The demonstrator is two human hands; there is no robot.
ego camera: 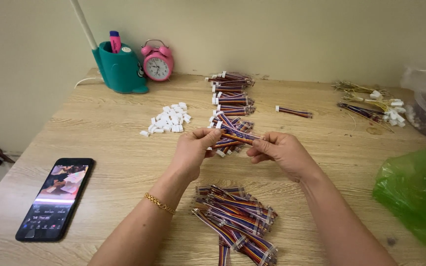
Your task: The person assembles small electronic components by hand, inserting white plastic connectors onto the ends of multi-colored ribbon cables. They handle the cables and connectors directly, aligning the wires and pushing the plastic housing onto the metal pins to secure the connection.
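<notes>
Short multicoloured ribbon cable (237,137) pinched at both ends, left hand (192,150) and right hand (277,150) fingers closed on it; looks light, floppy; grip near white plug, mid-surface.

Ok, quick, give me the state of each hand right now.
Left hand: closed, pinching one end of a short multicoloured ribbon cable.
Right hand: closed, pinching the other end of the same cable.

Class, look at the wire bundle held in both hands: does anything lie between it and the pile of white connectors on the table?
Nothing visible does. The wire bundle sits between both hands, and bare table separates it from the white connectors.
</notes>
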